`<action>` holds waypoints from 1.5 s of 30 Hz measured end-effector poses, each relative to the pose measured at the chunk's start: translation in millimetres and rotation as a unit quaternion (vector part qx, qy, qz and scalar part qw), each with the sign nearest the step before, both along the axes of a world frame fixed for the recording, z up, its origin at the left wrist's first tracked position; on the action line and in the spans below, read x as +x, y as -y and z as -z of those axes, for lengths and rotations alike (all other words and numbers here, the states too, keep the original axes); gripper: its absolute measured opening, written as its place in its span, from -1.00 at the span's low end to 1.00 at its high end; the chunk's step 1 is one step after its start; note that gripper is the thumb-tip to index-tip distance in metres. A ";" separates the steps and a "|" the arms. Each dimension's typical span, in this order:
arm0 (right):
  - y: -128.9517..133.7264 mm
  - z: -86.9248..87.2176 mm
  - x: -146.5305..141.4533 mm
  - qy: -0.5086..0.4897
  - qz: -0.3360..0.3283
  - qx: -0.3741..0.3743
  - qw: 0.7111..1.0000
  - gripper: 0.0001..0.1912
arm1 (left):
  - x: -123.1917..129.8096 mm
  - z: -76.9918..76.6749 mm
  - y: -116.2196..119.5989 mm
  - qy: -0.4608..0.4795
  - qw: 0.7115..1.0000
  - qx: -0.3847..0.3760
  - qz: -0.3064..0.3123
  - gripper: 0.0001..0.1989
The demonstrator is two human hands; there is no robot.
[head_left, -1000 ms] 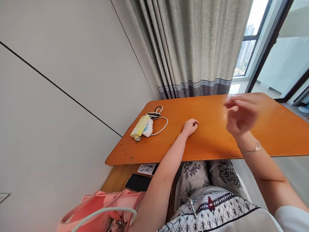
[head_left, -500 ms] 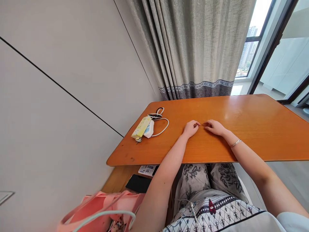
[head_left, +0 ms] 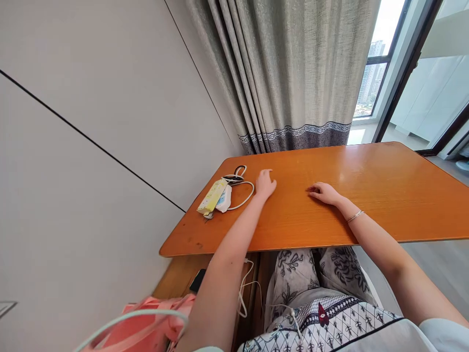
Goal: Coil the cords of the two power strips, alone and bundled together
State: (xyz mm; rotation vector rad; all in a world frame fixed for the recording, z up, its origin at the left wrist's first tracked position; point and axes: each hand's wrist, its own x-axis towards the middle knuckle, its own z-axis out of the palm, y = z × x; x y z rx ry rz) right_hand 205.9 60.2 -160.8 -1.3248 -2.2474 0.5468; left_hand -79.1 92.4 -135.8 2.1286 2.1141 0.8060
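My left hand (head_left: 265,184) is over the orange-brown table (head_left: 293,220), just right of a looped white cable (head_left: 252,190). Its fingers are apart and hold nothing. The cable lies beside a yellow patterned box (head_left: 212,196) and a white power strip (head_left: 224,199) at the table's left side. A dark coiled cord (head_left: 233,180) sits behind them. Near the middle of the table rests my right hand (head_left: 324,192), its fingers loosely bent and apart, with nothing in them; a thin silver bracelet is on that wrist.
Below the table's left edge are a wooden surface (head_left: 172,278), a partly hidden black phone (head_left: 198,280), a pink bag (head_left: 146,327) and a white cable (head_left: 242,293). A grey curtain (head_left: 293,73) hangs behind the table, with a window at the right.
My left hand has moved left and slightly away from me, toward the cable, and its fingers have spread. My right hand stays nearly where it was. The view has shifted slightly.
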 end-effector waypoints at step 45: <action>0.0 7.8 -6.7 -0.141 0.046 0.037 0.988 -0.28 | 46.8 -15.2 5.1 -0.020 0.974 0.079 0.213 -0.34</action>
